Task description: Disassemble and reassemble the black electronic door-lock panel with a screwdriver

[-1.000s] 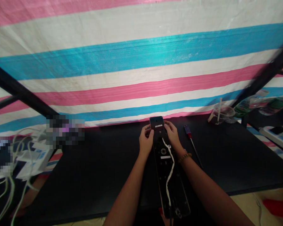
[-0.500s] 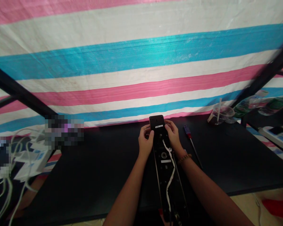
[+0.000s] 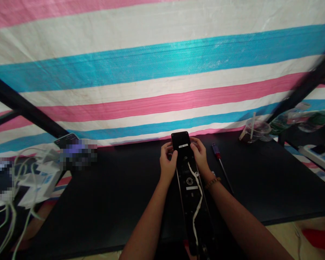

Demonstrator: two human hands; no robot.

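A long black panel [image 3: 186, 204], which looks like the back of an electronic door lock, points away from me with its near end low in the picture. Along its back runs a white-wrapped cable [image 3: 199, 202], past a round fitting and white labels. My left hand [image 3: 168, 162] grips the far part by its left edge, thumb on top. On the opposite edge, my right hand [image 3: 199, 157] holds it the same way. The undersides of the fingers are hidden by the panel. To the right, a screwdriver [image 3: 216, 150] with a purple and red handle lies on the black table [image 3: 111, 202].
A plastic cup with a straw [image 3: 256, 130] stands at the back right, near clear plastic packaging [image 3: 289, 119]. White cables [image 3: 32, 180] and a phone [image 3: 66, 140] are at the left. A striped sheet [image 3: 162, 90] hangs behind the table, between dark frame bars.
The panel has tilted slightly: its far end sits a little higher and its near end has dropped lower in the picture. Both hands keep their hold with hardly any movement.
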